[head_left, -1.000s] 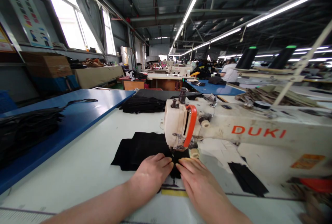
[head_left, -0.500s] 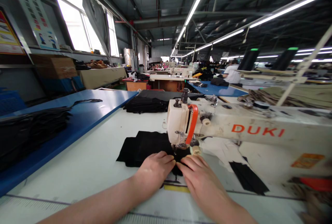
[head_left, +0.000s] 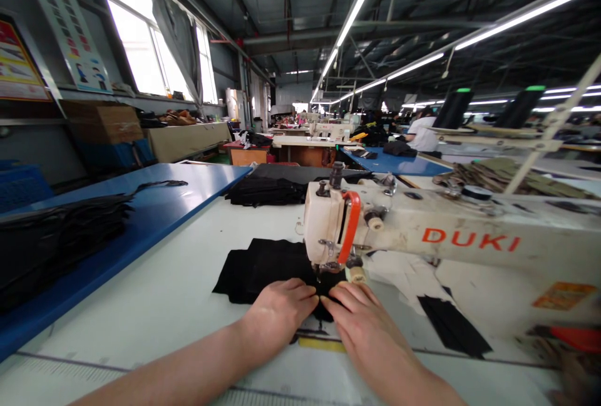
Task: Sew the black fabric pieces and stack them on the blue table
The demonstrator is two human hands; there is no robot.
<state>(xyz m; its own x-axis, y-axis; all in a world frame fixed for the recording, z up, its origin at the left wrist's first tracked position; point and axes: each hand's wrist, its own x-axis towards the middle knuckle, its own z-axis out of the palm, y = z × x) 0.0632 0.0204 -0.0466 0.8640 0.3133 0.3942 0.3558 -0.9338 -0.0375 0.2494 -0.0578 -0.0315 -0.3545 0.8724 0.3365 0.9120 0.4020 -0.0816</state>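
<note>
Under the needle of a white sewing machine (head_left: 328,224) lies a black fabric piece (head_left: 277,265), flat on the pale table. My left hand (head_left: 284,309) is on its near edge, fingers bent together with the tips just in front of the presser foot. From the other side, my right hand (head_left: 359,312) holds the same fabric, its thumb and fingertips almost meeting those of the left. The exact grip under the fingers is hidden. A yellow strip (head_left: 322,344) shows on the machine bed between my wrists.
Dark fabric pieces (head_left: 61,230) are piled on the blue table (head_left: 159,224) at left. Another black stack (head_left: 265,190) lies behind the work. Black strips (head_left: 453,324) rest under the machine arm. Thread cones (head_left: 453,108) stand at right. A person in white (head_left: 422,130) sits farther back.
The view has shifted very slightly. Both hands and the black fabric hold nearly the same position at the needle.
</note>
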